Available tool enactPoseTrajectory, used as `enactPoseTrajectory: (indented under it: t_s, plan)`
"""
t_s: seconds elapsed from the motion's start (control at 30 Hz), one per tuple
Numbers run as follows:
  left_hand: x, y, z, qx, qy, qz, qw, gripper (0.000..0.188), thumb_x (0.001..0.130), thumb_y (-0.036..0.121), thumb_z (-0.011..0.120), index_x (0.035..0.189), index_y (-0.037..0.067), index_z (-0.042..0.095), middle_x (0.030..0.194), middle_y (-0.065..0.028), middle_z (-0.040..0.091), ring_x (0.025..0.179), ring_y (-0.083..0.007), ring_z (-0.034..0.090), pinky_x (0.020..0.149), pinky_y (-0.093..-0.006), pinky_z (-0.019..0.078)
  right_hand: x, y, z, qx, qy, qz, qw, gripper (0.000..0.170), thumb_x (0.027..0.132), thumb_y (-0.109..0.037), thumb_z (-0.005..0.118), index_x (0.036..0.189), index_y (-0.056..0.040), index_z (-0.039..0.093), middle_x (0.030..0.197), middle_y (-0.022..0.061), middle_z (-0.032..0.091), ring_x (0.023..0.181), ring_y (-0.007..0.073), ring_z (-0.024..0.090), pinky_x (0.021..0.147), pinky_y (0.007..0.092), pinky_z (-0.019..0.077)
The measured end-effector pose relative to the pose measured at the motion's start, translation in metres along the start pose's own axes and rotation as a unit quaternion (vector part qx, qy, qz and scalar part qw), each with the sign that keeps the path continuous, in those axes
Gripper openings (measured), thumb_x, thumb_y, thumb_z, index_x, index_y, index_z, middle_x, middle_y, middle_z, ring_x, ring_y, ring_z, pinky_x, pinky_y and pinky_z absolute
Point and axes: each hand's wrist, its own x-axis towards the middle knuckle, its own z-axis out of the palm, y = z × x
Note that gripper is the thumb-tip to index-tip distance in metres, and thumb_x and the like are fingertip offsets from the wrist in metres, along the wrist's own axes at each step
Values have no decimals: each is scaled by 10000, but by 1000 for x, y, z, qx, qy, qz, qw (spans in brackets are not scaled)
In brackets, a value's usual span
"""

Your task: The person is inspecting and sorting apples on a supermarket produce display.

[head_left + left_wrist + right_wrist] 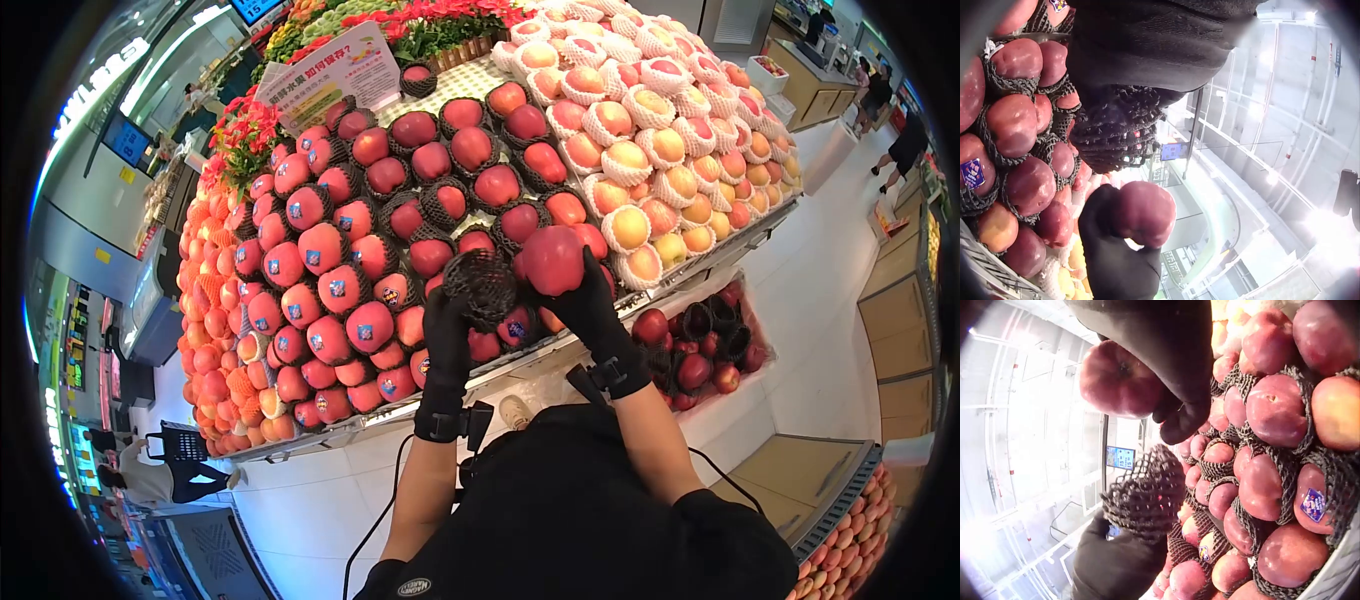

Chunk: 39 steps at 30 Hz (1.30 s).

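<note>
In the head view, my gloved left hand holds a black foam fruit net, which bulges open in a rounded shape above the fingers. The net's open mesh shows clearly in the right wrist view, and part of the hand is hidden behind it. Just to its right, my gloved right hand grips a large dark red apple by its side. This apple is bare, with no net around it. Both hands are over the front of a display of red apples, many sitting in black nets.
Peach-coloured fruit in white nets fills the display's right side. Below its front edge, a box of dark red apples stands at floor level on the right. A sign rises at the back. A person with a basket is at far left.
</note>
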Motion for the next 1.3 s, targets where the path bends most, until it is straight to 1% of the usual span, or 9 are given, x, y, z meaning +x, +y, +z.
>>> enactPoseTrajectory:
  t_s: [0.43, 0.53, 0.63, 0.7, 0.77, 0.97, 1.03, 1.1, 1.3]
  plan:
    - [-17, -12, 21, 224, 15, 107, 969, 271, 911, 109, 531, 1158, -1, 549, 1041, -40, 593, 963, -143, 581, 780, -267, 484, 3, 4, -66, 7, 76, -36, 996, 598, 626, -178, 866, 1120, -30, 563, 992, 80, 668, 900, 196, 647, 806, 353, 519]
    - [-22, -19, 35, 289, 0, 117, 950, 312, 851, 22, 512, 1153, 0, 586, 1081, -65, 577, 1019, -182, 569, 834, -292, 477, 1, 12, -92, -185, 56, -142, 971, 544, 697, -215, 817, 1142, -26, 568, 973, 74, 678, 878, 210, 658, 824, 359, 518]
    - [-26, -29, 43, 325, -18, 100, 940, 474, 719, -147, 479, 1134, 5, 652, 1141, -122, 544, 1090, -255, 566, 934, -332, 467, -6, 47, -107, -148, -6, -15, 989, 541, 756, -232, 753, 1216, -44, 539, 1067, 91, 648, 978, 216, 634, 870, 365, 513]
    - [-32, -28, 54, 358, -27, 112, 927, 496, 693, -146, 479, 1133, 4, 650, 1123, -129, 553, 1080, -265, 573, 932, -330, 466, -9, 81, -107, 285, -9, 81, 955, 621, 757, -278, 766, 1265, -40, 500, 1161, 99, 600, 1052, 221, 602, 912, 378, 500]
    - [-31, -35, 56, 447, -50, 177, 876, 514, 671, -146, 475, 1129, 3, 651, 1115, -137, 561, 1078, -274, 577, 931, -328, 464, -13, 85, -117, 589, -49, 143, 794, 742, 754, -285, 772, 1352, -49, 403, 1318, 108, 485, 1175, 247, 526, 974, 406, 475]
    - [-27, -39, 76, 332, -50, 83, 938, 403, 751, -56, 489, 1122, 8, 633, 1121, -122, 583, 1055, -239, 570, 881, -321, 465, -18, 64, -138, 376, 18, 68, 924, 790, 686, -158, 778, 1359, -53, 377, 1283, 84, 474, 1148, 197, 512, 990, 358, 441]
    - [-30, -36, 84, 487, -84, 177, 851, 506, 681, -131, 469, 1132, 9, 653, 1140, -151, 576, 1103, -285, 569, 928, -351, 463, -17, 63, -145, 288, 49, 48, 955, 814, 647, -133, 825, 1339, -55, 405, 1260, 73, 501, 1156, 183, 503, 1000, 333, 428]
    - [-24, -40, 84, 319, -49, 77, 943, 508, 673, -127, 471, 1126, 11, 656, 1122, -161, 578, 1089, -299, 573, 921, -364, 465, -19, 70, -152, 217, 69, 32, 973, 819, 638, -150, 845, 1330, -58, 416, 1251, 70, 510, 1153, 179, 503, 1000, 336, 428]
    - [-40, -46, 99, 507, -127, 192, 831, 455, 712, -74, 494, 1131, 20, 645, 1072, -163, 560, 999, -310, 577, 856, -368, 477, -38, 81, -169, 185, 148, 24, 971, 762, 645, -149, 843, 1289, -61, 446, 1204, 64, 529, 1089, 173, 537, 903, 327, 494]
